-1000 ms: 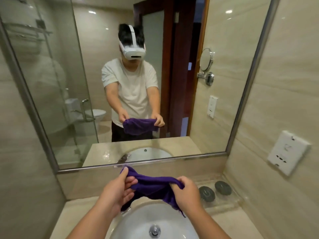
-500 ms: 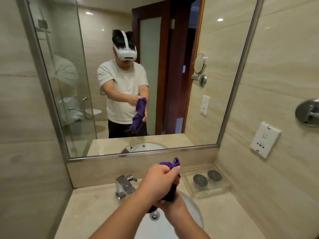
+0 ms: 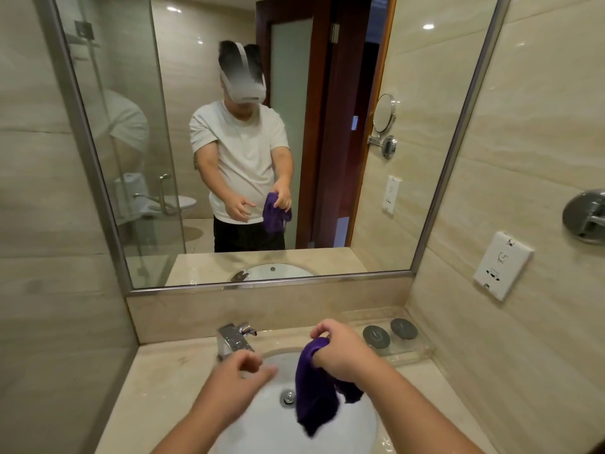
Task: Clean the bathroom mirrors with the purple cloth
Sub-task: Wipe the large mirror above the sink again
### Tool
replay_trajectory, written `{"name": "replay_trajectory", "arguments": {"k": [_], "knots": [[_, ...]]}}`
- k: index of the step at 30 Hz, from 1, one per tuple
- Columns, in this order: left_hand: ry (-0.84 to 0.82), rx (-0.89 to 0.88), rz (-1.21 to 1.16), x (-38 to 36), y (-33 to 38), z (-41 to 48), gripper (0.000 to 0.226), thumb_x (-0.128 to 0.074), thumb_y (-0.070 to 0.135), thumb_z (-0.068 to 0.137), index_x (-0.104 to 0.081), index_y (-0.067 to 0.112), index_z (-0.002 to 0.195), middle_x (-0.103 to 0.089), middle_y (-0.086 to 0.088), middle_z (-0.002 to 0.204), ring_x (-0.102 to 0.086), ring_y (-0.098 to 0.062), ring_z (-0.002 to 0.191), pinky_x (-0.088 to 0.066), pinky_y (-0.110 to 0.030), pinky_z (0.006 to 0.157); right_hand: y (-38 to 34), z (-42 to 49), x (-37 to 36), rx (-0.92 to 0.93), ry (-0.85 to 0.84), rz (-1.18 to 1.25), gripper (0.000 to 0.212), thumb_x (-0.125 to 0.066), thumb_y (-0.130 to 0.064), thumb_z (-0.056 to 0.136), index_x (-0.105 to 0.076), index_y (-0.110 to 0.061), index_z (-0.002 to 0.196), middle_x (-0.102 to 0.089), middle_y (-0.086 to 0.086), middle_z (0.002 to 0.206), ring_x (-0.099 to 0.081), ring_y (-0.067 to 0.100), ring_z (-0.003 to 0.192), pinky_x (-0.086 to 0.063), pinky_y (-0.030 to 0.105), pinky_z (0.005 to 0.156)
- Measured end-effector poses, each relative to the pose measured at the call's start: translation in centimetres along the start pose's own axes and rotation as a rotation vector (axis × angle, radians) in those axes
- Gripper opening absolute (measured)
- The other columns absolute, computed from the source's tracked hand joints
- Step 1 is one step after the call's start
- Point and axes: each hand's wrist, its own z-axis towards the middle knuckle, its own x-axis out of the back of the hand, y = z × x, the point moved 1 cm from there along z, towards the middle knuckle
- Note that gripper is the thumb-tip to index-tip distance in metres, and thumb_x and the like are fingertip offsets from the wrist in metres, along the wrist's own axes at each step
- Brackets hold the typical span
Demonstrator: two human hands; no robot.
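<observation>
The large framed wall mirror fills the wall above the counter and reflects me at the basin. My right hand grips the purple cloth, which hangs down bunched over the white sink. My left hand hovers above the sink, left of the cloth, fingers loosely curled and holding nothing. A small round swivel mirror shows only as a reflection; its chrome wall mount sits on the right wall.
A chrome faucet stands behind the sink. A clear tray with two dark round lids sits at the counter's back right. A white socket plate is on the right wall. A glass shower screen is reflected at left.
My hands have come apart after twisting the cloth together. The left hand has let go and moved left; the right hand alone holds the cloth, which now hangs loose.
</observation>
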Motion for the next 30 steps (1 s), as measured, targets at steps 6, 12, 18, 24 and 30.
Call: {"name": "replay_trajectory", "arguments": {"k": [6,12,18,24,30], "knots": [[-0.246,-0.232,-0.226,-5.1,1.5,0.8,0.063,-0.088,0.035,0.063,-0.063,0.048,0.120,-0.067,0.006,0.124,-0.063,-0.012,0.110,-0.056,-0.034,0.086,-2.3,0.8,0.1,0.125,-0.239,0.296,0.042,-0.057,-0.012,0.065,-0.069,-0.032,0.100,-0.070,-0.004,0.090,-0.064,0.010,0.070,-0.051,0.022,0.059],[-0.270,0.136,-0.765,-8.2,6.2,2.5,0.042,-0.078,0.028,0.072,-0.068,0.004,0.105,-0.067,-0.019,0.083,-0.067,-0.035,0.075,-0.047,-0.035,0.062,0.0,4.2,3.0,-0.016,-0.094,0.939,0.017,-0.057,-0.006,0.085,-0.072,-0.014,0.083,-0.068,0.008,0.076,-0.060,0.018,0.064,-0.045,0.033,0.062],[-0.354,0.402,-0.903,-11.6,10.0,4.9,0.030,-0.085,0.041,0.065,-0.078,0.015,0.079,-0.060,-0.007,0.067,-0.064,-0.029,0.065,-0.053,-0.044,0.069,3.9,6.6,7.0,0.118,-0.232,0.622,0.043,-0.048,-0.013,0.060,-0.071,-0.030,0.093,-0.068,-0.005,0.087,-0.059,0.012,0.084,-0.044,0.035,0.085],[-0.345,0.608,-0.937,-13.5,11.0,7.1,0.035,-0.080,0.007,0.058,-0.054,0.007,0.081,-0.036,0.000,0.058,-0.031,-0.008,0.042,-0.028,-0.014,0.031,8.5,7.7,10.7,0.387,0.079,-0.114,0.077,-0.065,-0.018,0.078,-0.039,-0.050,0.143,-0.043,-0.015,0.139,-0.053,0.004,0.116,-0.052,0.033,0.096],[-0.705,0.680,-0.781,-13.6,11.3,6.5,0.023,-0.085,0.017,0.064,-0.064,0.008,0.067,-0.029,0.005,0.063,-0.027,-0.004,0.040,-0.019,-0.015,0.029,11.5,8.5,8.3,0.700,-0.088,-0.347,0.108,-0.079,-0.036,0.076,-0.007,-0.053,0.155,-0.034,-0.022,0.154,-0.038,0.003,0.135,-0.037,0.023,0.107]]}}
